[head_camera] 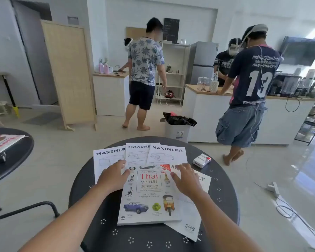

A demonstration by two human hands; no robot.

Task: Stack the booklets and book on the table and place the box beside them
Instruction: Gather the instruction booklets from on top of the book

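A white Thai visual dictionary [147, 200] lies flat in the middle of the round black table [153, 237]. Three MAXIMERA booklets [166, 153] fan out behind it, partly overlapping. Another IKEA booklet [189, 224] sticks out from under the book's right side. A small white and red box [201, 160] rests at the table's far right. My left hand [111, 176] hovers over the book's top left corner and the left booklet, fingers spread. My right hand [185, 180] is over the book's top right corner, fingers apart, holding nothing.
A second black table [13, 157] with a book stands at the left. A chair frame [25, 210] is at the lower left. Three people stand at the white counters beyond, beside a bin [178, 128]. Cables [284, 210] trail on the floor at right.
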